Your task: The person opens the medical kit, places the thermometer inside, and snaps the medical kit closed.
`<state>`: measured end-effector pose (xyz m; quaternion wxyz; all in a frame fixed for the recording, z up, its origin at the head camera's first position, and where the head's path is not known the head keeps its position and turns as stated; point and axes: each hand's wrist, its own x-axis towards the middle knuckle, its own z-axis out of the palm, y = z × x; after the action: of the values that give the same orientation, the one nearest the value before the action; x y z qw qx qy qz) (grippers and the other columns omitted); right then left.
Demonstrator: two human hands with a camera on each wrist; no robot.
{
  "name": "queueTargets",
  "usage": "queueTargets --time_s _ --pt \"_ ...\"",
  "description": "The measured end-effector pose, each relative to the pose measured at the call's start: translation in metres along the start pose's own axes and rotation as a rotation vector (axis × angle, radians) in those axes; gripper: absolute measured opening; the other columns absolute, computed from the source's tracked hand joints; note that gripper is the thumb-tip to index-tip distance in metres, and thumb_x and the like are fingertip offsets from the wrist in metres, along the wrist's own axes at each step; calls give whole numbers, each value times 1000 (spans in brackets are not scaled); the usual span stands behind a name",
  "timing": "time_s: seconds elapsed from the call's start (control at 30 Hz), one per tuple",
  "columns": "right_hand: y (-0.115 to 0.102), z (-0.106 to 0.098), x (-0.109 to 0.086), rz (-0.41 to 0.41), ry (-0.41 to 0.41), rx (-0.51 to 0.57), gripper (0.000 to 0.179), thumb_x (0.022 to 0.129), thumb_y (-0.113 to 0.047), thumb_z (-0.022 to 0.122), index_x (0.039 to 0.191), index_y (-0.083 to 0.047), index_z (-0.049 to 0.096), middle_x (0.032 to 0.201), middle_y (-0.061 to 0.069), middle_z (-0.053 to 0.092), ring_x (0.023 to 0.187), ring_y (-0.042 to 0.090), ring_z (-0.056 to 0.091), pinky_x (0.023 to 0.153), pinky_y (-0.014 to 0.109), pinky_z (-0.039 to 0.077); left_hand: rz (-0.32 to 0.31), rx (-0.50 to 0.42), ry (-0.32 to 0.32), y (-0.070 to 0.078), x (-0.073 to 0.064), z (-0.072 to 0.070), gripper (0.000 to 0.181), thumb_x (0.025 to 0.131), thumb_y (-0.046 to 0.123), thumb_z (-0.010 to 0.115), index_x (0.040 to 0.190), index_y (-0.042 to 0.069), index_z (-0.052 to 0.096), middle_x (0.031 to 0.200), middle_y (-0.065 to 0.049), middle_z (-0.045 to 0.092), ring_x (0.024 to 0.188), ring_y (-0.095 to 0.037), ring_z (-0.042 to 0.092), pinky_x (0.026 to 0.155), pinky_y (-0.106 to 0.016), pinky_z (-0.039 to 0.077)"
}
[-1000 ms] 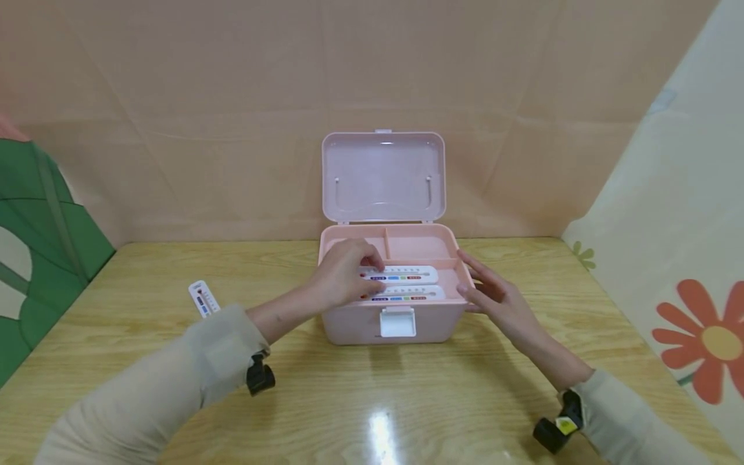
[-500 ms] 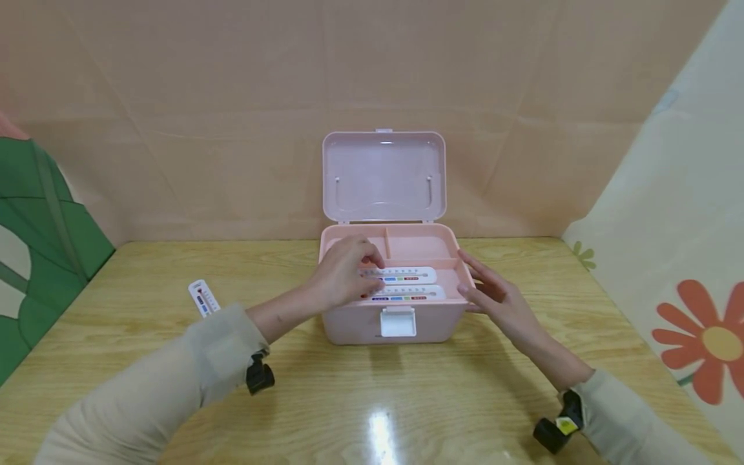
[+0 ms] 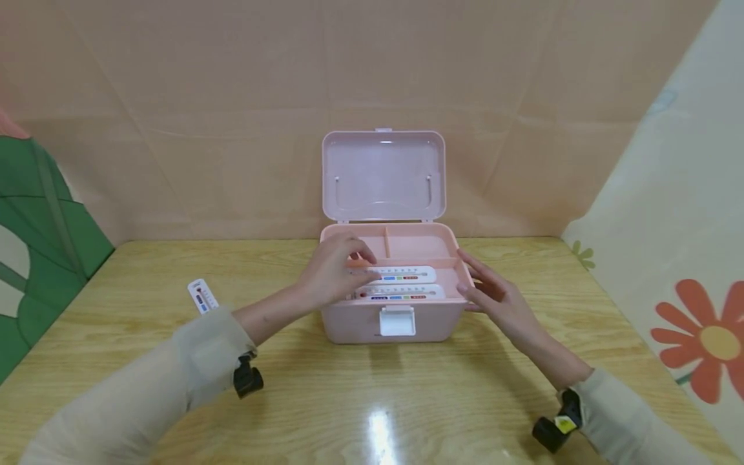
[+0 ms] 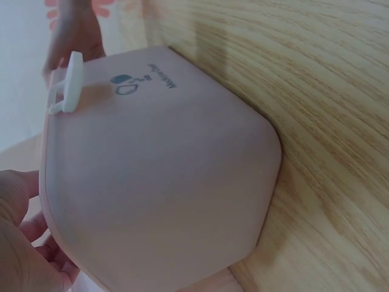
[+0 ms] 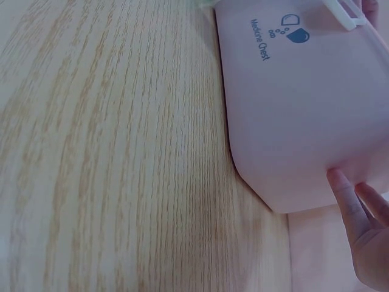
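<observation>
A pink medicine chest [image 3: 350,325] stands on the table with its lid [image 3: 383,177] raised. Two white thermometers lie flat in the front part of its tray, a rear one [image 3: 409,274] and a front one [image 3: 403,293]. My left hand [image 3: 332,270] reaches over the tray's left side, thumb and forefinger at the left end of the rear thermometer, with no firm grip visible. At the chest's right side, my right hand [image 3: 507,305] rests its fingers against the wall and rim. The right wrist view shows fingertips [image 5: 338,177] touching the outer wall.
Another white thermometer [image 3: 203,296] lies on the wooden table [image 3: 314,400] to the left, beside my left sleeve. A white latch [image 3: 398,321] hangs on the chest's front. Behind the table hangs a plain backdrop [image 3: 232,129]; a floral cloth [image 3: 657,213] is at the right.
My left hand has shifted slightly left and back, uncovering more of the front thermometer. The two thermometers in the tray have barely moved. My right hand stays in place.
</observation>
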<state>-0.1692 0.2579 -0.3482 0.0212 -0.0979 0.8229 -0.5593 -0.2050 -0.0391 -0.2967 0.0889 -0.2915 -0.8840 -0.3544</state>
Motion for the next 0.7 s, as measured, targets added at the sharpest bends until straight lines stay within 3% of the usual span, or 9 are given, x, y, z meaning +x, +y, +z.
queueTargets --time_s 0.13,0.3,0.5,0.7 --pt "0 0 1 10 -1 -9 59 97 -28 56 151 -28 31 152 17 32 115 11 53 82 28 56 26 -19 80 -5 -5 -3 11 84 15 73 89 6 69 105 -10 62 96 -25 56 84 -38 48" --pt "-2 0 2 23 -3 -25 59 98 -29 56 151 -29 30 152 16 32 119 22 51 82 28 56 15 -54 164 -10 -14 -10 9 85 12 71 90 5 69 114 -13 62 113 -28 53 98 -45 43" --pt "-1 0 2 10 2 -17 59 97 -28 56 151 -27 31 151 18 34 112 7 54 81 28 56 7 -56 268 -17 -22 -17 10 84 12 71 91 4 70 109 -12 63 114 -27 51 99 -44 40" --pt "1 0 2 -16 1 7 58 97 -24 56 150 -25 32 150 20 35 106 -3 54 79 24 56 -15 -36 327 -27 -32 -22 10 84 7 69 92 2 70 106 -11 62 109 -27 51 97 -43 40"
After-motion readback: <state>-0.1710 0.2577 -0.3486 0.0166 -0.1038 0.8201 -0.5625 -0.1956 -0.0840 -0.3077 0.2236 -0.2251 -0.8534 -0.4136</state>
